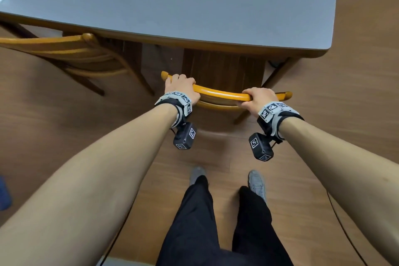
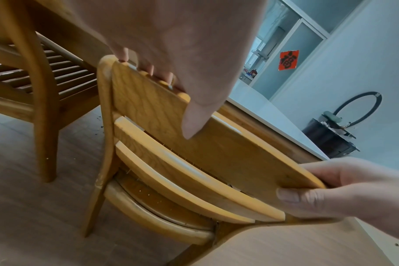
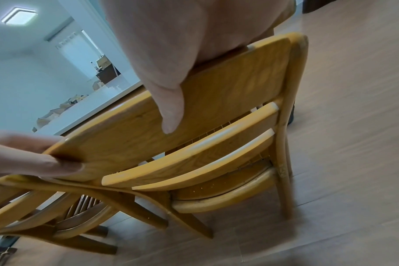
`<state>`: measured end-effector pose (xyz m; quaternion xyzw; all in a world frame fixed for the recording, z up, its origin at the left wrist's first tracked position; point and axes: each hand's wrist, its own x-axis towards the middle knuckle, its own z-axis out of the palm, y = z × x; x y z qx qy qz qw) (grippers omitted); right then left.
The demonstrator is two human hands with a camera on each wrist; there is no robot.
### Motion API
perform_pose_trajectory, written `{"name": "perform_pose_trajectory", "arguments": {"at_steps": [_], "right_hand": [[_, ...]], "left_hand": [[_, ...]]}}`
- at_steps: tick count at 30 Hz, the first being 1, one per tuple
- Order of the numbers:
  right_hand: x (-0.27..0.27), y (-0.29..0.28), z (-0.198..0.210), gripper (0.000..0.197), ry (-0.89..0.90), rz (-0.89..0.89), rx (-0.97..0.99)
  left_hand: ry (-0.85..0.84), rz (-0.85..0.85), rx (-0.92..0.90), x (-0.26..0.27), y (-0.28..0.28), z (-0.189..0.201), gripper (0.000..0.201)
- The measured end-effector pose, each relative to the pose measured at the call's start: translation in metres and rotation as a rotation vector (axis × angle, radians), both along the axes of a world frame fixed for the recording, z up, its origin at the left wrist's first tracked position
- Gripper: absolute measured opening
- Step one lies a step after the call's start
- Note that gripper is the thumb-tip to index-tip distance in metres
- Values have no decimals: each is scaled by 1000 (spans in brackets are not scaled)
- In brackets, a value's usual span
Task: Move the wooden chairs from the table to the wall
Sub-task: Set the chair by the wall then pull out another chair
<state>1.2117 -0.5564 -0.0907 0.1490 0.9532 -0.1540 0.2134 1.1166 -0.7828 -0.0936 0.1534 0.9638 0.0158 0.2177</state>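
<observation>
Gripping the wooden chair's top rail, left hand and right hand are clamping opposite ends, its seat tucked under the table ahead.

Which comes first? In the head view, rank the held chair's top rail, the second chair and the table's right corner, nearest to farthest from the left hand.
1. Top rail: gripped by the left hand, near its left end.
2. Second chair: to the left, tucked at the table.
3. Table's right corner: far right, beyond the right hand.
</observation>
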Motion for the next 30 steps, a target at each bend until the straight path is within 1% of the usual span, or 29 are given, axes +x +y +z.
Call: {"name": "perform_pose_trajectory", "arguments": {"at_steps": [5,9,13,18,22,25,30], "right_hand": [[9,3,-3,38,35,47,-26],[23,6,-5,34,18,128,-29],[44,15,-5,35,2,250,-34],[72,35,-6,36,23,423,-17],[93,54,-5,40,19,582,0],[106,70,-4,42,12,658,6],[129,99,0,42,-7,785,5]], "left_hand": [[26,47,6,14,-1,0,47],[51,136,12,46,-2,-2,46],[71,256,-1,94,2,-1,44],[108,458,3,165,19,-6,44],[78,603,-13,220,40,-3,46],[51,684,-6,256,60,3,41],[46,797,7,316,100,-1,39]]}}
